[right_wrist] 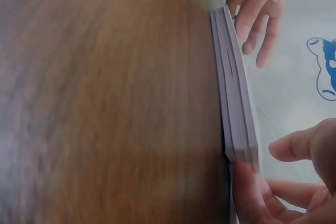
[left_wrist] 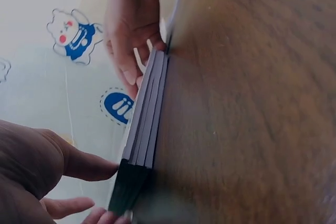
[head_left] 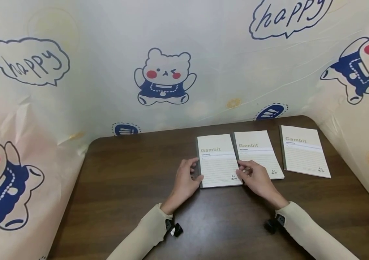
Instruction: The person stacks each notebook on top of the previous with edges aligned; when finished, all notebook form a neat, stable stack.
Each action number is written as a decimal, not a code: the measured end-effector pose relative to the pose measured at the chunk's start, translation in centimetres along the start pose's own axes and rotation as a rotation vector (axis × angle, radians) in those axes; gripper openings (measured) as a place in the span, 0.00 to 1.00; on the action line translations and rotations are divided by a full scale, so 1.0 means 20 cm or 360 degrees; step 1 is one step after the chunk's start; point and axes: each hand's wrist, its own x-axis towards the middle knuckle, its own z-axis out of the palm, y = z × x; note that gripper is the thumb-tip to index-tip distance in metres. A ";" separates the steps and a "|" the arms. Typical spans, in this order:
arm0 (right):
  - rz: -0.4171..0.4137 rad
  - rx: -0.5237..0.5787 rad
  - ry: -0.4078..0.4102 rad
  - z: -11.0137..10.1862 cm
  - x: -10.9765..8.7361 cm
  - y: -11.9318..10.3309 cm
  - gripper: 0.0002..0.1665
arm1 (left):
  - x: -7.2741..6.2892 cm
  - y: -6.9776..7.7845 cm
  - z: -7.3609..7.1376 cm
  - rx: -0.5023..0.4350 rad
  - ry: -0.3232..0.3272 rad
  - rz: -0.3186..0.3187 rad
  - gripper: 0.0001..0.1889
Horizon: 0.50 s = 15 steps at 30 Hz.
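A stack of notebooks (head_left: 218, 164), the top cover reading "Gambit", lies flat on the table with its dark spine to the left. My left hand (head_left: 185, 178) rests at the spine side, thumb by the lower left corner and fingers along the edge. At the right edge, my right hand (head_left: 256, 177) touches the stack with its fingers, while its thumb stands a little off in the right wrist view. Several layers of pages (left_wrist: 147, 111) show edge-on in the left wrist view. Partly behind my right hand lies another Gambit notebook (head_left: 256, 153).
Farther right lies one more Gambit notebook (head_left: 305, 151), slightly tilted, near the back right of the dark wooden table (head_left: 132, 173). A light printed sheet (head_left: 106, 79) with cartoon bears hangs behind and beside the table. Small black cameras sit on both wrists.
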 end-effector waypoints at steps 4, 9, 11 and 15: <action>-0.0020 -0.0053 0.0015 -0.04 -0.01 0.00 0.24 | -0.01 0.05 0.01 0.0200 0.0023 0.0198 0.25; -0.0126 -0.0202 0.0115 -0.11 -0.04 0.03 0.22 | -0.01 0.16 0.05 0.0460 -0.0173 0.0518 0.20; -0.0178 -0.0260 0.0155 -0.14 -0.05 0.05 0.22 | 0.00 0.21 0.08 0.0572 -0.0319 0.0641 0.23; -0.0245 -0.0359 0.0202 -0.19 -0.08 0.09 0.21 | 0.00 0.29 0.16 0.0770 -0.0585 0.0837 0.30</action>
